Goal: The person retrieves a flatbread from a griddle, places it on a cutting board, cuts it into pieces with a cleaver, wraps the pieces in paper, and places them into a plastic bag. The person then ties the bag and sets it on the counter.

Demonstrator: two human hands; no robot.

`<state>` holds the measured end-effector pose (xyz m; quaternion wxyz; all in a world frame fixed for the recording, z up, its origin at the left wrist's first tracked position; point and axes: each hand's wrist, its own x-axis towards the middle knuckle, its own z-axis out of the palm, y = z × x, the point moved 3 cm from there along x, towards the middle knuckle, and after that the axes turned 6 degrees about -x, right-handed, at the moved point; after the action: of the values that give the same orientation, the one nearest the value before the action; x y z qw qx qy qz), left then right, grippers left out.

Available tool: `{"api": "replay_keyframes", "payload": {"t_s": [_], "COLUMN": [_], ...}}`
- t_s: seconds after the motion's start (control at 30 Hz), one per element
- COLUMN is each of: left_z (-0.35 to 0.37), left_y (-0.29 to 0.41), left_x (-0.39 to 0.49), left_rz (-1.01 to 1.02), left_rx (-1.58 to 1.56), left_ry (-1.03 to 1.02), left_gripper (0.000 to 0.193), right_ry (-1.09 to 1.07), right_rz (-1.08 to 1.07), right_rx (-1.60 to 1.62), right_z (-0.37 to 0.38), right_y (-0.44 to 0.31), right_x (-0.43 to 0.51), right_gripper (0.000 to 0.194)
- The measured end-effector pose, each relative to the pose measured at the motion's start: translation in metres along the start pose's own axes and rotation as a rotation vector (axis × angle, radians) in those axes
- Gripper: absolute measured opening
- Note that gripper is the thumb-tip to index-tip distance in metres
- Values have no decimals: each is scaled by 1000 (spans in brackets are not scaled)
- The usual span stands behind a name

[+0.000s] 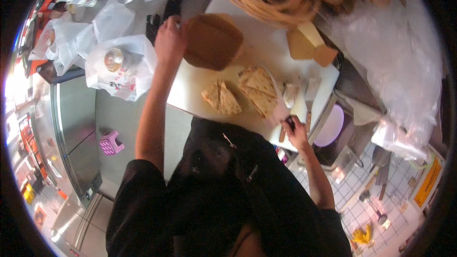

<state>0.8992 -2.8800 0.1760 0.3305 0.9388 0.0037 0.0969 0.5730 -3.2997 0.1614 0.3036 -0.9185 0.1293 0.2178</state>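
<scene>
My left hand [171,41] is curled at the left edge of an open brown paper food box [213,43]; blur hides whether its fingers grip it. My right hand [297,132] holds the dark handle of a broad-bladed knife [280,111], whose pale blade lies along the right side of a cut, browned flatbread [257,89]. Two more flatbread wedges [221,98] lie to the left, on the white cutting board [185,96]. Another brown paper box [301,44], with its flaps up, stands at the board's upper right.
White plastic bags [139,64], one around a lidded cup, lie at the left. Small packets [291,92] and a wooden-handled tool [308,114] lie on the board's right. Beyond are a purple bowl [329,125] and large plastic sheeting [392,53]. A purple stool [111,142] stands on the floor.
</scene>
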Motion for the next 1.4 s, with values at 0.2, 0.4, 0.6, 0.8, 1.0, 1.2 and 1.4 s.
{"api": "replay_keyframes", "payload": {"t_s": [0.2,0.4,0.6,0.8,1.0,1.2,1.4], "left_z": [-30,-1,43,70,23,-31,-71], "left_y": [25,38,10,-26,-82,-117,-131], "left_x": [-88,-154,-147,-121,-111,-90,-97], "left_rz": [-417,-789,-1027,-733,-583,-485,-257], "left_rx": [-971,-998,-1090,-1034,-997,-662,-336], "left_ry": [181,-98,-152,-217,-356,-660,-814], "left_gripper": [31,83,102,65,43,36,33], "right_ry": [-102,-121,-244,-157,259,486,651], "right_rz": [-7,-221,-95,457,745,728,673], "right_rx": [-24,-348,-425,112,816,832,820], "right_z": [-85,-104,-166,-117,128,251,287], "right_y": [-103,-239,-240,-126,-61,-50,-49], "right_x": [14,112,67,-85,-151,-136,-119], "right_gripper": [28,38,36,27,33,29,28]}}
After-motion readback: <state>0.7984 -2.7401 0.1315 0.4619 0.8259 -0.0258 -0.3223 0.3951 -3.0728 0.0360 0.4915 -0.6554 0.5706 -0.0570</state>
